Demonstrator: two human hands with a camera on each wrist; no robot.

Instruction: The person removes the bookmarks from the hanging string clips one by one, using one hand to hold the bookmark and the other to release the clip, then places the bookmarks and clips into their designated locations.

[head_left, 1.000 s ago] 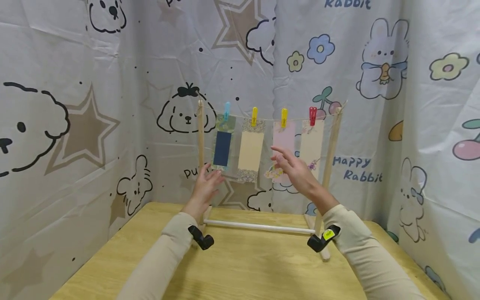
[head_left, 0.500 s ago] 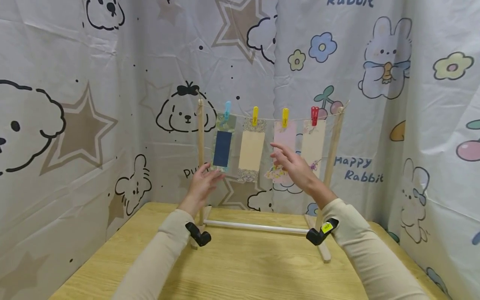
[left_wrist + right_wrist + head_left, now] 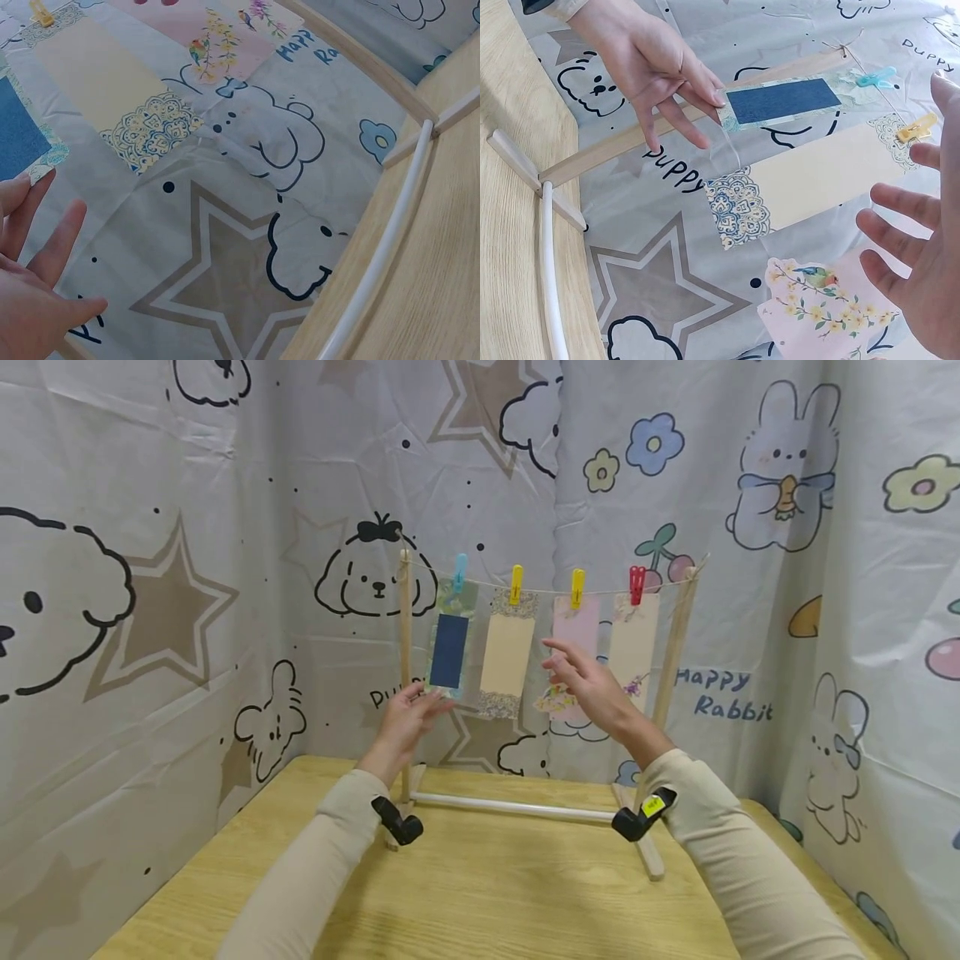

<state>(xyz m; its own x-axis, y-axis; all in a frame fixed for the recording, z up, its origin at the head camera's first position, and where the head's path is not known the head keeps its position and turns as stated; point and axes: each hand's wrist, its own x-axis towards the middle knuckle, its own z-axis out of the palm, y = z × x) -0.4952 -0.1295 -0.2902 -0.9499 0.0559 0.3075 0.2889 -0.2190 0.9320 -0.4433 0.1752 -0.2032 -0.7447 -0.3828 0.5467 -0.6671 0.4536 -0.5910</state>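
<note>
Four paper strips hang from a string. Leftmost is the green-edged card with a dark blue panel (image 3: 450,652), under a light blue clothespin (image 3: 460,574). My left hand (image 3: 402,722) pinches its bottom edge between thumb and finger, the other fingers spread, as the right wrist view shows. Beside it hangs a cream card with lace-patterned ends (image 3: 507,652) on a yellow clothespin (image 3: 516,585). My right hand (image 3: 596,693), fingers loosely extended and holding nothing, is in front of the pink floral card (image 3: 573,627), partly covering it. A cream floral card (image 3: 632,643) hangs at the right.
The string (image 3: 545,588) runs between two wooden posts (image 3: 406,627), joined low down by a white rod (image 3: 517,807). The frame stands on a wood-grain table (image 3: 487,893). A printed curtain (image 3: 337,468) closes in the back and sides.
The left hand's thumb and finger have closed on the bottom edge of the blue-panelled card. The right hand stays nearly where it was. The head view has tilted slightly down.
</note>
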